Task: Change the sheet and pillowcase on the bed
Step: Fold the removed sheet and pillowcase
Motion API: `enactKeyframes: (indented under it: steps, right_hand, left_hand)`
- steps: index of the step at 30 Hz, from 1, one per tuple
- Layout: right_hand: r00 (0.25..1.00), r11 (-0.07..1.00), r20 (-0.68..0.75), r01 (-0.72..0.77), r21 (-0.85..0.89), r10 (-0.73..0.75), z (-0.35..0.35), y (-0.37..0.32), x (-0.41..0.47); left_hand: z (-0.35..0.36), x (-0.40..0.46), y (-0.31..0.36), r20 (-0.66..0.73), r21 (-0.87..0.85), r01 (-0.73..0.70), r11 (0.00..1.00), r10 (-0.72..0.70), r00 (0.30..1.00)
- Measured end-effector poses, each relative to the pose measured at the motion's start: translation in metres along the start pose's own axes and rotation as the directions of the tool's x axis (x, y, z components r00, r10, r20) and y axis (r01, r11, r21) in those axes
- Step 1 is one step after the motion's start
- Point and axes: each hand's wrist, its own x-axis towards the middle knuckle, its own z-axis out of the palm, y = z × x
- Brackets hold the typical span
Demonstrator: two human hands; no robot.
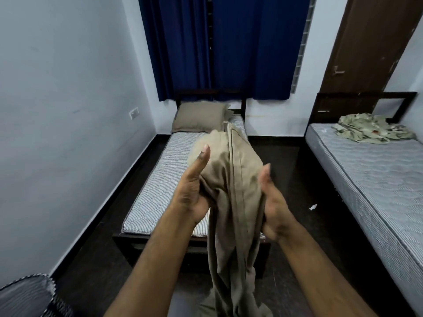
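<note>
A bunched tan sheet [235, 191] hangs in front of me, held up between both hands at the foot of the bed. My left hand [194, 191] grips its left side with the thumb raised. My right hand [272, 209] grips its right edge. Beyond it lies the bare striped mattress [160, 179] on a dark bed frame. A pillow in a tan case [199, 120] rests at the head, under the blue curtain. The sheet's lower end drops out of view at the bottom.
A second bed with a bare mattress [377, 179] stands on the right, with a crumpled patterned sheet [373, 129] on it. A brown door [366, 42] is behind it. Dark floor [288, 170] runs between the beds. A striped cushion [27, 296] sits bottom left.
</note>
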Motion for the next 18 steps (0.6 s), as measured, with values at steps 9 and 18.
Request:
enactKeyframes:
  steps: [9,18]
  right_hand:
    - [0.965,0.940,-0.116,0.194,-0.282,-0.234,0.004,0.009,0.003]
    - [0.885,0.746,-0.057,0.354,-0.564,-0.463,-0.004,0.021,0.006]
  left_hand:
    - [0.000,0.008,-0.012,-0.097,0.192,-0.157,0.969,0.178,0.979]
    - [0.003,-0.006,-0.030,-0.202,0.477,-0.459,0.750,0.601,0.773]
